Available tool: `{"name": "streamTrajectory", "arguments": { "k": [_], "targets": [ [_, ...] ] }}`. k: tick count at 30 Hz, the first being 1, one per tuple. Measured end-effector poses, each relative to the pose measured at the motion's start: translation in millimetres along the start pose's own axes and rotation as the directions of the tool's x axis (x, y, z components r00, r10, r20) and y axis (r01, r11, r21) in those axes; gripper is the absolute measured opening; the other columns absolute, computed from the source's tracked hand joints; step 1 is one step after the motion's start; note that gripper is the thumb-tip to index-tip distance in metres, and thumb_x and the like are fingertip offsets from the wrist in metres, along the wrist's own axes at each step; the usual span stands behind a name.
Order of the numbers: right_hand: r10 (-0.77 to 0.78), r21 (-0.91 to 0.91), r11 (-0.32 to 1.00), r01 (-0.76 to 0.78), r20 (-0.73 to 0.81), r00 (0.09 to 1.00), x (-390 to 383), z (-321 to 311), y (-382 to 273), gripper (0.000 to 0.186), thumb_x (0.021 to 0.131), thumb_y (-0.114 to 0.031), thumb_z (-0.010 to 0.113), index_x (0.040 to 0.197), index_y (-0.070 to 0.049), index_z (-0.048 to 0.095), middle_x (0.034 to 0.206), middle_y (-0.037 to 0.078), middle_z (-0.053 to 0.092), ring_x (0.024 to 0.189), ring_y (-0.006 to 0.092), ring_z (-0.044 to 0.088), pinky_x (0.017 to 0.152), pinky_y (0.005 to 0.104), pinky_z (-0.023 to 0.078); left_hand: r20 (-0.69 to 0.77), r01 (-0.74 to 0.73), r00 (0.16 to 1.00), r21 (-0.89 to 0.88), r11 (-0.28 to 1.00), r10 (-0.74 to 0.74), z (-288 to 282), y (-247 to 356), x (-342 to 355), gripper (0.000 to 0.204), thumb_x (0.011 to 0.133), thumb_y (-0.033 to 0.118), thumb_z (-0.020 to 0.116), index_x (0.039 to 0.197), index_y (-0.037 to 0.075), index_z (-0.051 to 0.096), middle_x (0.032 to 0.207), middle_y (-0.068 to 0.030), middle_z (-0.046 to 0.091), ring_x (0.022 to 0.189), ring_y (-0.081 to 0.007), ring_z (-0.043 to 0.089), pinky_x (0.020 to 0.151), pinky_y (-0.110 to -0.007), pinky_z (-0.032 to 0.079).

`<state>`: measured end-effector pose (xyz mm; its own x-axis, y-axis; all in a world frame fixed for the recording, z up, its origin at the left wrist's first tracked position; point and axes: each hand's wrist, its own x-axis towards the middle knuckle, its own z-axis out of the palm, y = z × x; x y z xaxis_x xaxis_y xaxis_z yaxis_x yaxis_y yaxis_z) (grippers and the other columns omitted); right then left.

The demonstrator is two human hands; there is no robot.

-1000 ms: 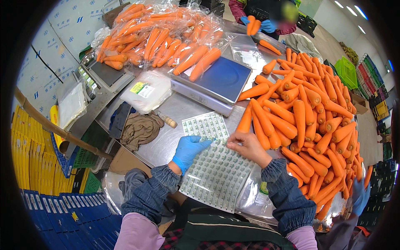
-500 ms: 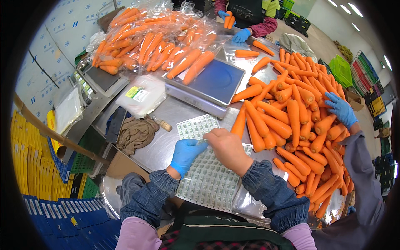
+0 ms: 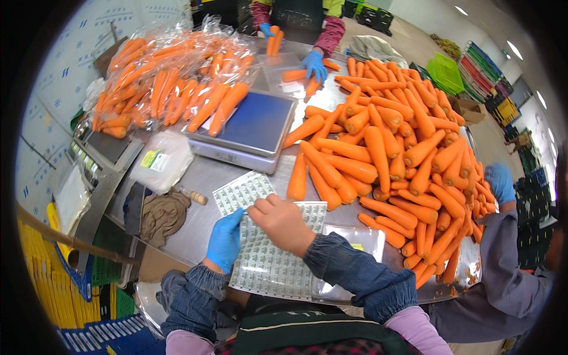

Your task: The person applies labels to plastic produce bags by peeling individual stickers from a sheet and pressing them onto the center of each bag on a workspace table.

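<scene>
A large sheet of small green-and-white stickers (image 3: 269, 263) lies on the steel table in front of me. My left hand (image 3: 225, 239), in a blue glove, presses flat on the sheet's left edge. Bare, my right hand (image 3: 283, 222) rests on the sheet's upper part with its fingers pinched together at the stickers; whether it holds one I cannot tell. A second, smaller sticker sheet (image 3: 241, 190) lies just beyond, partly under the first. A clear plastic bag (image 3: 354, 238) lies to the right of the sheet.
A heap of loose carrots (image 3: 390, 154) covers the table's right half. A blue-topped scale (image 3: 251, 127) stands ahead, bagged carrots (image 3: 171, 83) behind it. A stack of bags (image 3: 161, 161) and a brown cloth (image 3: 163, 214) lie left. Other people's gloved hands (image 3: 313, 62) (image 3: 500, 180) work at the far side and right.
My right hand has moved left from the carrots' edge onto the upper part of the sticker sheet. A person's blue-gloved hand and sleeve have come in at the right.
</scene>
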<state>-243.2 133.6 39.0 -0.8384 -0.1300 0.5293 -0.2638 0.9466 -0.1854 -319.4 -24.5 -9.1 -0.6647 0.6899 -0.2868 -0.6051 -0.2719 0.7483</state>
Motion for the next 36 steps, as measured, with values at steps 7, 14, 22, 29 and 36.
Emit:
{"name": "streamTrajectory", "arguments": {
  "k": [7, 14, 22, 29, 36],
  "targets": [
    [-0.039, 0.024, 0.999, 0.041, -0.080, 0.996, -8, 6, -3, 0.019, 0.068, -0.010, 0.058, 0.088, -0.007, 0.058, 0.084, 0.004, 0.054, 0.075, 0.0200, 0.055, 0.058, 0.0290, 0.048, 0.182, -0.343, 0.926, 0.769, 0.540, 0.329, -12, -6, 4, 0.029, 0.089, -0.004, 0.046, 0.115, -0.006, 0.058, 0.105, -0.0108, 0.065, 0.094, -0.0163, 0.061, 0.087, -0.028, 0.048],
    [0.348, 0.542, 0.789, -0.290, -0.004, 0.937, -63, -17, -27, 0.013, 0.074, -0.007, 0.068, 0.084, -0.002, 0.062, 0.077, 0.009, 0.059, 0.071, 0.0259, 0.060, 0.062, 0.0301, 0.050, -0.004, -0.151, 0.985, 0.479, 0.865, 0.174, -13, 20, 31, 0.035, 0.096, 0.019, 0.043, 0.113, -0.004, 0.063, 0.108, -0.0106, 0.065, 0.095, -0.0144, 0.060, 0.084, -0.027, 0.047],
    [0.970, 0.647, 0.077, -0.759, 0.129, 0.208, -226, -117, 11, 0.017, 0.085, -0.019, 0.069, 0.084, -0.002, 0.069, 0.069, 0.000, 0.065, 0.058, 0.0038, 0.055, 0.050, 0.0187, 0.042, 0.049, -0.409, 0.828, 0.734, 0.542, 0.559, 23, 36, 40, 0.036, 0.095, 0.023, 0.053, 0.121, -0.001, 0.059, 0.105, -0.0055, 0.065, 0.093, -0.0123, 0.058, 0.087, -0.026, 0.043],
    [0.963, 0.404, 0.136, -0.904, 0.160, 0.217, -272, -101, 7, 0.022, 0.076, -0.022, 0.072, 0.077, 0.001, 0.069, 0.066, 0.009, 0.066, 0.060, 0.0144, 0.062, 0.056, 0.0283, 0.048, 0.310, -0.286, 0.947, 0.677, 0.678, 0.091, 88, -20, 0, 0.016, 0.090, 0.014, 0.062, 0.094, -0.001, 0.068, 0.081, -0.0067, 0.068, 0.074, -0.0122, 0.062, 0.068, -0.026, 0.049],
    [0.958, 0.343, 0.184, -0.921, 0.149, 0.246, -255, -97, -2, 0.026, 0.077, -0.026, 0.069, 0.071, -0.001, 0.067, 0.066, 0.012, 0.066, 0.058, 0.0218, 0.064, 0.056, 0.0322, 0.048, 0.698, -0.645, 0.705, 0.705, 0.296, -0.126, 119, -88, -24, 0.021, 0.071, 0.017, 0.079, 0.088, 0.009, 0.069, 0.084, -0.0046, 0.063, 0.080, -0.0195, 0.062, 0.070, -0.030, 0.050]
  ]
}}
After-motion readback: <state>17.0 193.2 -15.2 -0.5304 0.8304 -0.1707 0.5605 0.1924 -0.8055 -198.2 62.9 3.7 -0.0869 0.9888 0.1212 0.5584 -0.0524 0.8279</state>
